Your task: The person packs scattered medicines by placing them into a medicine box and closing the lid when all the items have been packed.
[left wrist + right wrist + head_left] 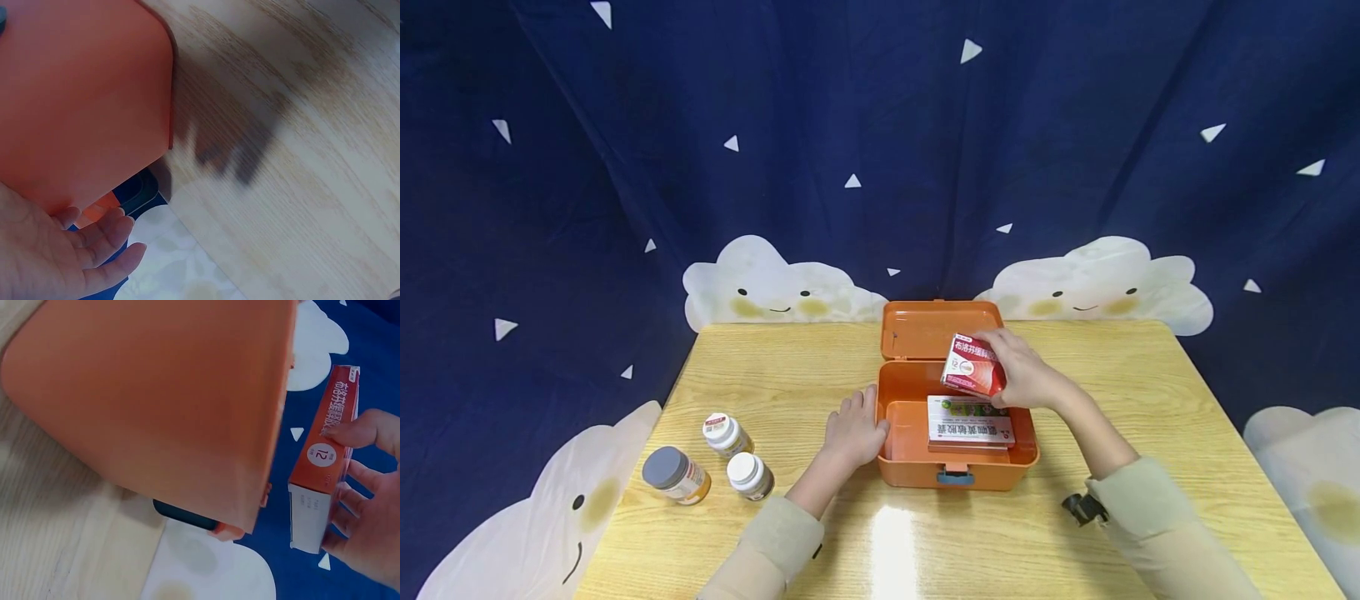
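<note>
My right hand pinches a red and white medicine box by its right end, above the open orange case. In the right wrist view, the thumb lies on the red face of this medicine box and the fingers are behind it. White medicine boxes lie stacked inside the case, on its right side. My left hand is at the case's left wall, thumb by the rim. Its fingers look loosely bent beside the orange wall in the left wrist view.
Three pill bottles stand on the wooden table to the left: a grey-capped bottle, a white-capped bottle and another with a labelled white cap. The case's lid is folded back toward the dark blue curtain.
</note>
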Motion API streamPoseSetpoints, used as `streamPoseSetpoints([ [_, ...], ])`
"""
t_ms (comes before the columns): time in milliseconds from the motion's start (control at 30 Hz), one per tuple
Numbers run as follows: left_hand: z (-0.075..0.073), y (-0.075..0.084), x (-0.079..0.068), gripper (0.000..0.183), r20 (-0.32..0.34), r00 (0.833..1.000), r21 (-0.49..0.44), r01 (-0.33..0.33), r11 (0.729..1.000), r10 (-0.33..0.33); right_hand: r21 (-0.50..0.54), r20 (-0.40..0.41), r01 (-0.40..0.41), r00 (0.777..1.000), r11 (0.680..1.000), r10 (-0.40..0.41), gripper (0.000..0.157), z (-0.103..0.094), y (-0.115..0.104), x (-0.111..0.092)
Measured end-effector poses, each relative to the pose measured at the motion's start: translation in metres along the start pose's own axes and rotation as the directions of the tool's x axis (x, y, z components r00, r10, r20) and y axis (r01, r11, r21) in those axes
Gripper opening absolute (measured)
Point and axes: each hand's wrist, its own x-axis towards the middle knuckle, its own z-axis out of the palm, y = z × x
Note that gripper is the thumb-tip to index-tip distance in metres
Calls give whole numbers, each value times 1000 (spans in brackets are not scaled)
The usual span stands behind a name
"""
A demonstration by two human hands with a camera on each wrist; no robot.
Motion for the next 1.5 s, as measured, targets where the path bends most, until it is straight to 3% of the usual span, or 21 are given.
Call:
streamPoseSetpoints([
  [467, -1, 0, 0, 59, 7, 1000, 8, 7, 1000, -7, -37, 78, 57, 996, 998, -54, 91, 22, -6, 3],
  [733, -1, 0, 1, 58, 6, 1000, 6, 5, 1000, -5, -46, 140, 67, 988, 997, -60, 89, 33, 2, 2],
  [1500, -1, 0, -1, 57, 1, 1000, 3, -4, 1000, 4, -122, 257, 31, 966, 992, 2, 78, 61, 18, 1],
])
